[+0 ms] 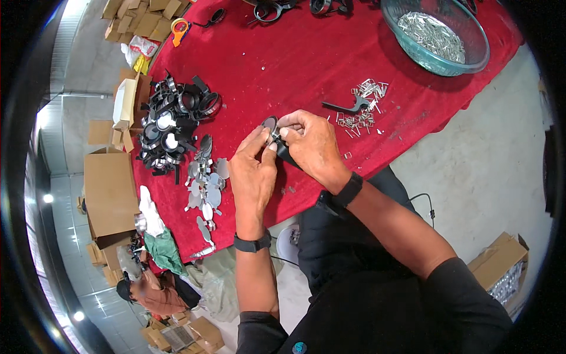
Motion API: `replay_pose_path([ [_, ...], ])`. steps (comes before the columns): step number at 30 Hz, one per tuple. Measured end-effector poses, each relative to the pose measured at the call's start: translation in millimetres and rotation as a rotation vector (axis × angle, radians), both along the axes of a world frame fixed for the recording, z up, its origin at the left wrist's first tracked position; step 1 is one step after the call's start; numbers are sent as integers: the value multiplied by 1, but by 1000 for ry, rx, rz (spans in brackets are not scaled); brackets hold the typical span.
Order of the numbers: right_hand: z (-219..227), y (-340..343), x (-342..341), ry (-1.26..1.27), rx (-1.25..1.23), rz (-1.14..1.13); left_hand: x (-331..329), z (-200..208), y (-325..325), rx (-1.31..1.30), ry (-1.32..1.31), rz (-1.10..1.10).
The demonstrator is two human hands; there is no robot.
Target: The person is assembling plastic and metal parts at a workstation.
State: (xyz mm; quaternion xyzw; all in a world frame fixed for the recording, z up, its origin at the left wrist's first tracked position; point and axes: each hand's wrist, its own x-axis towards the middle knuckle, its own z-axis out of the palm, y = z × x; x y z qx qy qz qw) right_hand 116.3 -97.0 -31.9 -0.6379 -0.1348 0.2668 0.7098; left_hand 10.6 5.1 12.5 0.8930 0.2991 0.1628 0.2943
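Both my hands meet over the red-covered table, closed around a small part with a round grey metal disc (pixel 269 123) and a black handle (pixel 287 156). My left hand (pixel 254 168) pinches it from the left. The fingers of my right hand (pixel 312 144) press on a small shiny piece beside the disc, with the handle below its fingers. Left of my hands lie several loose metal discs with tabs (pixel 206 189). To the right rest a curved black lever (pixel 348 107) and a scatter of small U-shaped metal wire clips (pixel 367 100).
Black ring parts with handles (pixel 171 127) are heaped on the table's left side. A clear greenish bowl (pixel 436 64) of metal pins stands far right, and an orange tape dispenser (pixel 179 30) far left. Cardboard boxes (pixel 109 183) and another person (pixel 162 293) are beyond the left edge.
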Motion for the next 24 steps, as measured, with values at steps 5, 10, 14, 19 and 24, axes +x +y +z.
replay_pose_path([
  [5, -5, 2, 1, -34, -7, -3, 0, -5, 1, 8, -40, -3],
  [10, -5, 3, 1, -74, -25, 13, 0, -3, 3, 12, -53, -15],
  [14, -4, 4, 1, -62, -40, 28, -1, -4, 4, -30, -93, -25],
  [19, -3, 5, 1, -100, -8, 27, 4, -4, 1, -1, -95, 5],
  [24, -8, 1, -3, -99, 19, 2, 4, -3, -1, -26, -98, 24],
])
